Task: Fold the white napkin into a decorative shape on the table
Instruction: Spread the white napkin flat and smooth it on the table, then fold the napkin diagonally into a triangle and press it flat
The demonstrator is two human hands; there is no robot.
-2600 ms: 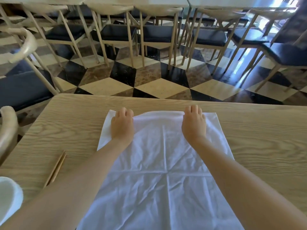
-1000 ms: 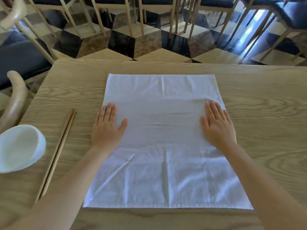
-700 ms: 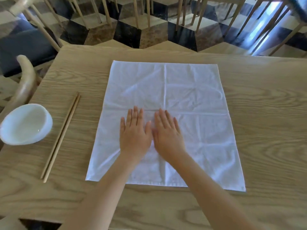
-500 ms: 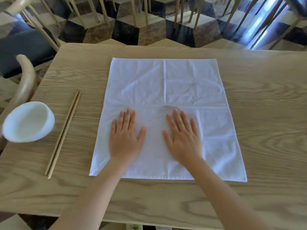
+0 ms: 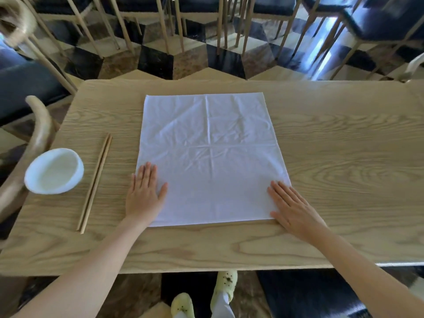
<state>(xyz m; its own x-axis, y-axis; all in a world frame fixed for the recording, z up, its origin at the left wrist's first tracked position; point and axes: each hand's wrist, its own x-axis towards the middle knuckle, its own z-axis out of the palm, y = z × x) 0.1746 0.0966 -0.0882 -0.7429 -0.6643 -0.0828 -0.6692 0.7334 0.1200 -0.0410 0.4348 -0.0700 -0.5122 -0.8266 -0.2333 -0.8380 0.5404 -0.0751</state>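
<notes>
On my feed the white napkin (image 5: 211,157) lies spread flat and unfolded on the wooden table (image 5: 344,145), with creases crossing at its middle. The left hand (image 5: 143,193) rests flat on the napkin's near-left corner, fingers straight, thumb splayed, gripping nothing. The right hand (image 5: 291,207) lies flat over the napkin's near-right corner, fingers straight, also holding nothing. Left of the napkin I see 2 chopsticks (image 5: 95,182) side by side, and further left a white bowl (image 5: 54,174). Beyond the napkin's far edge, chairs (image 5: 378,26) stand on a checkered floor (image 5: 156,63). Nearer than the napkin, under the table, I make out 2 pale shoes (image 5: 226,283).
</notes>
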